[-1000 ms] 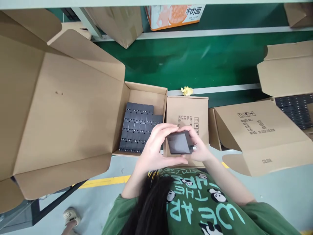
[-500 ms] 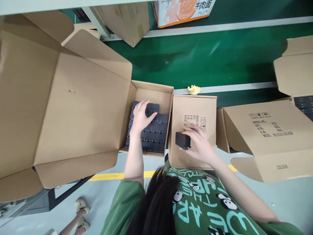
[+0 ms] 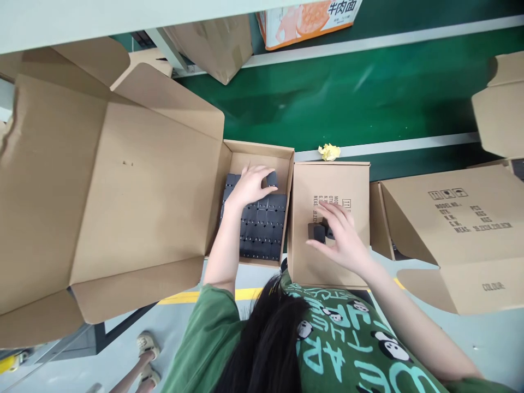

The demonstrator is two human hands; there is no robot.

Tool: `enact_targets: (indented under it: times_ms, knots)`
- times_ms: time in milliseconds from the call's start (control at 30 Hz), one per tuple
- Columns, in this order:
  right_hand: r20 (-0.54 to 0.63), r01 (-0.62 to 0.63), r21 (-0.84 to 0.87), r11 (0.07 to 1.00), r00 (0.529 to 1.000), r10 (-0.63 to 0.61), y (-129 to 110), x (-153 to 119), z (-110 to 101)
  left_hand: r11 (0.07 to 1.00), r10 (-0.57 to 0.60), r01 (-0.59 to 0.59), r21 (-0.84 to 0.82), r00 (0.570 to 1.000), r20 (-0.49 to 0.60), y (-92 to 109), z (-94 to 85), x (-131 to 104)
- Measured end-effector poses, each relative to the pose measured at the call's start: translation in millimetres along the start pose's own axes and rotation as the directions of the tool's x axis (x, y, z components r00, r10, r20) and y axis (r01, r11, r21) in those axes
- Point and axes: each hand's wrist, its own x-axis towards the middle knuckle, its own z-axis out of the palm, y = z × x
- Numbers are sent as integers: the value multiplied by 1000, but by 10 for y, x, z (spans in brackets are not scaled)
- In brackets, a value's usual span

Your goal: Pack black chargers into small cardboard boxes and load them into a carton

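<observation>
My left hand (image 3: 252, 186) reaches into an open carton (image 3: 262, 155), its thumb and fingers closed around a black power adapter (image 3: 271, 178). Below it, rows of similar black adapters (image 3: 262, 232) with small metal prongs fill most of the carton. The far strip of the carton bottom shows bare cardboard. My right hand (image 3: 341, 237) is over the closed carton (image 3: 315, 267) beside it. Between its thumb and curled fingers are black adapters (image 3: 316, 232), partly covered by the fingers, so I cannot tell exactly how many.
A large open carton (image 3: 151, 185) spreads its flaps on the left. To the right lies another printed carton (image 3: 462, 218) with open flaps. Crumpled yellow paper (image 3: 329, 152) sits behind the closed carton. A person's feet (image 3: 147, 349) show at lower left.
My left hand has shifted right in the carton, where an adapter now shows in its grip. In my right hand the adapter has turned, and another black piece shows beside it.
</observation>
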Motion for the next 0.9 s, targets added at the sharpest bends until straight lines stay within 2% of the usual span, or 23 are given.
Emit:
enact_targets:
  times_ms: [100,167,200,267,333,433,567,667,733,800,867,900]
  knots:
    - [-36,20,249,968,999,-12,-133,288,-135,984,147,-156,-83,984,-102,668,-231,-243]
    - [-22,71,374,925,997,-68,-184,406,-197,953,254,-270,-136,959,-123,1068,-318,-417]
    - [-16,89,440,894,996,-92,-200,428,-220,940,266,-294,-171,949,-171,1218,-331,-494]
    - [-10,78,579,812,996,-88,-218,405,-251,924,220,-295,-245,931,-292,1393,-304,-614]
    - [6,23,701,712,999,-38,-221,329,-260,907,145,-277,-316,912,-384,1433,-233,-689]
    - [33,-14,783,622,999,-20,-200,219,-233,874,133,-303,-381,901,-412,1399,-128,-744]
    - [41,-3,816,578,998,-53,-181,176,-163,855,176,-362,-372,876,-448,1434,-88,-791]
    - [118,-68,841,537,991,-60,-224,188,-135,854,180,-375,-361,863,-471,1391,-94,-818]
    - [174,-102,855,509,980,-97,-255,188,-173,882,132,-322,-344,869,-477,1192,-58,-802]
    - [164,-83,841,535,981,-106,-233,154,-281,941,-5,-160,-299,874,-485,828,25,-746]
    - [67,-34,722,691,998,-21,-106,67,-439,969,-191,89,-232,864,-466,361,130,-661]
    - [14,-43,609,792,999,43,5,3,-517,965,-248,186,-188,879,-408,127,176,-614]
